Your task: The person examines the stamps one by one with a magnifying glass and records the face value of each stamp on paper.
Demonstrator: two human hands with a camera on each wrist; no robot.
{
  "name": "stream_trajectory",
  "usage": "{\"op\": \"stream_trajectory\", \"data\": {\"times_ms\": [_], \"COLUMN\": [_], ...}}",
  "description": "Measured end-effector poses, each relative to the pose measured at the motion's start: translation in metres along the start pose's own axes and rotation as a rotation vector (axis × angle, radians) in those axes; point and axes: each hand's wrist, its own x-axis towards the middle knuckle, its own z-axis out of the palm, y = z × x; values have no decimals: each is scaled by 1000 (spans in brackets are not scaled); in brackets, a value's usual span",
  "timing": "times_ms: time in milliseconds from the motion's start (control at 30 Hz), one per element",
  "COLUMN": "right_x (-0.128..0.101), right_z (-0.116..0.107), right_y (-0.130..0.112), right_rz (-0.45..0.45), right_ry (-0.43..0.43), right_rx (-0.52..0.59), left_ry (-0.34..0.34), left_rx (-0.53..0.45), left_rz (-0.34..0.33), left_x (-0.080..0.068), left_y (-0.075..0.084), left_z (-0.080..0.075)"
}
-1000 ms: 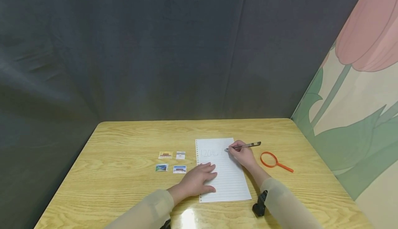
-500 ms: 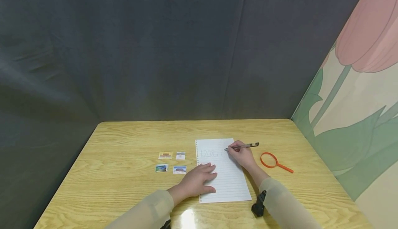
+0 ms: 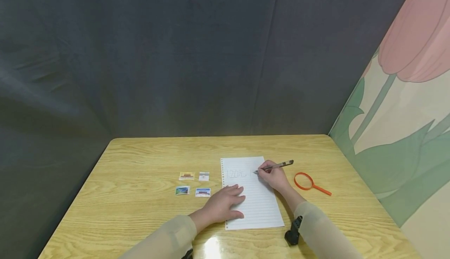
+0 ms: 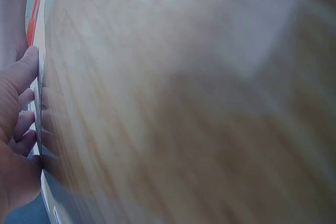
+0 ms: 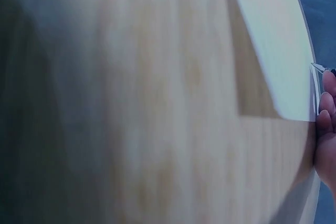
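Observation:
A lined sheet of paper (image 3: 258, 208) with punched holes along its left edge lies on the table, "1.20" and further marks handwritten near its top. My right hand (image 3: 275, 177) pinches a pen (image 3: 281, 165), whose tip meets the paper just right of the writing. Lower down, my left hand (image 3: 222, 203) rests on the sheet's left side with fingers spread. In the left wrist view the left hand (image 4: 18, 124) shows along the left border. The right wrist view catches the right hand's fingers (image 5: 328, 98) beside the pen tip, at the paper's edge.
Left of the paper lie several stamps: a yellow one (image 3: 186, 175), a pale one (image 3: 204, 176), a green-blue one (image 3: 183, 190) and a blue one (image 3: 202, 192). An orange magnifying glass (image 3: 304, 181) lies right of my right hand. A dark curtain (image 3: 190, 75) hangs behind the table (image 3: 133, 196).
The pen tip shifts slightly, and a new short mark has appeared beside the earlier stroke on the top line. My left hand stays in place on the paper.

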Motion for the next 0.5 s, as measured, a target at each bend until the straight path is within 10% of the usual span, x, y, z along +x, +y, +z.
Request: {"op": "stream_trajectory", "data": {"times_ms": [500], "right_x": [-4], "right_z": [-2], "right_y": [-1], "right_rz": [-23], "right_ry": [-33], "right_rx": [41], "left_ry": [-3], "left_rx": [-6], "left_rz": [-10], "left_x": [-1], "left_y": [1], "left_z": [-1]}}
